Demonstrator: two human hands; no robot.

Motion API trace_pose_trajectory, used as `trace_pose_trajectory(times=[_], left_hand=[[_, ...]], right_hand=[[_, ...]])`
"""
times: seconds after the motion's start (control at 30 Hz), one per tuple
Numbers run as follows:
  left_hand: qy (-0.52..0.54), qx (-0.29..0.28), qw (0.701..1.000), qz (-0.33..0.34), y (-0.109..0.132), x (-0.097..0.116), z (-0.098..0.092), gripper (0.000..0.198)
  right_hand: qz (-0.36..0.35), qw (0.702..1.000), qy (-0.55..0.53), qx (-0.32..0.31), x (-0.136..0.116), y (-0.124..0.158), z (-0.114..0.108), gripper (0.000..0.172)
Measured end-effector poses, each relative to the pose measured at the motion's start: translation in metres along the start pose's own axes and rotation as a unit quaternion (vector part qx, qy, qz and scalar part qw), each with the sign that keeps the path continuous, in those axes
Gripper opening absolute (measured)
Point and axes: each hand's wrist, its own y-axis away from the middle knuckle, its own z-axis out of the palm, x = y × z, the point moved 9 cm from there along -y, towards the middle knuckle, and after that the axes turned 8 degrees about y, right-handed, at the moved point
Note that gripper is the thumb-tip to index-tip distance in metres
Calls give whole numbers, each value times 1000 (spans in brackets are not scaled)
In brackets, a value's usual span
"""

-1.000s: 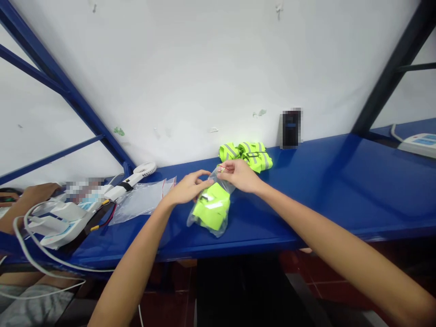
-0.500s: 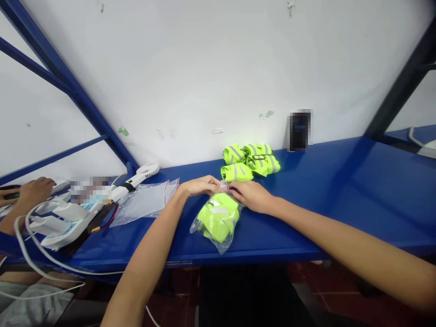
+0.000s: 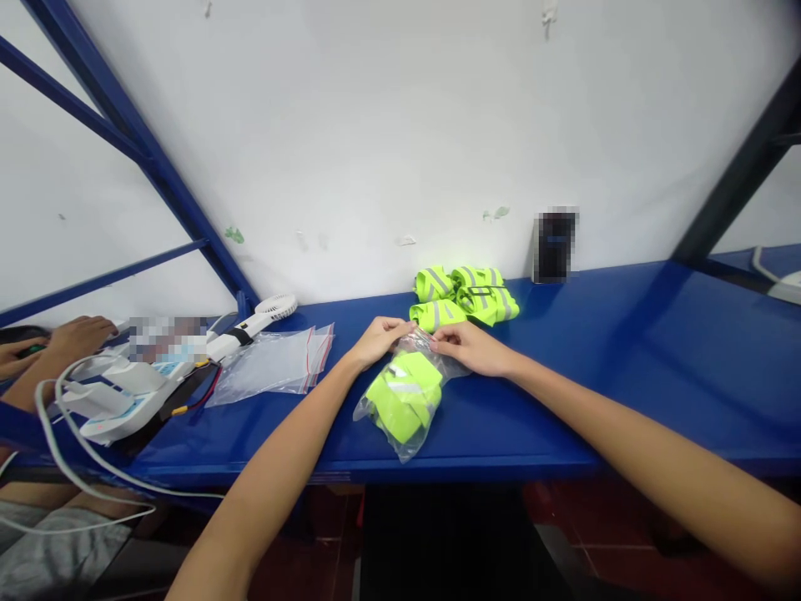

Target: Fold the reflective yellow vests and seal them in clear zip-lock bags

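Observation:
A clear zip bag (image 3: 400, 409) holding a folded neon-yellow reflective vest lies on the blue shelf (image 3: 601, 367). My left hand (image 3: 377, 340) pinches the bag's top edge on its left side. My right hand (image 3: 471, 345) pinches the same edge on its right side. Both hands are closed on the bag's mouth, and the bag rests flat on the shelf. Just behind the hands lie several more folded neon vests (image 3: 466, 295).
A stack of empty clear zip bags (image 3: 275, 370) lies to the left, beside a white hand fan (image 3: 258, 315) and a white device with cables (image 3: 116, 401). Another person's hands (image 3: 68, 340) work at the far left. A dark object (image 3: 554, 244) leans on the wall.
The bag, held up off the shelf a second ago, has come down flat. Both hands now pinch along its top edge, slightly farther apart.

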Motion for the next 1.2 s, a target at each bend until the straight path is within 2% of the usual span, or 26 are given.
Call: trace_pose_trajectory(times=[0.17,0.3,0.43,0.57,0.73,1.0,1.2], left_hand=[[-25,31,997,71,0,13,4,35],[-56,30,992,109,3,26,16,34],[-80,26,990,111,5,31,22,31],[-71,33,991,110,5,29,21,27],[-71,-29,993,89,5,22,31,29],[-66,-35,993,96,5,21,30,30],[-50,-52,995,70,7,20,36,31]], right_hand=[[10,997,-73,-21,3,0,1,26],[37,993,-115,10,7,0,-3,27],[37,993,-104,35,2,1,-8,24],[61,990,-125,39,0,2,-9,21],[56,989,-126,46,2,1,-9,20],[61,989,-131,41,2,2,-8,21],[38,991,-122,43,-3,3,-10,20]])
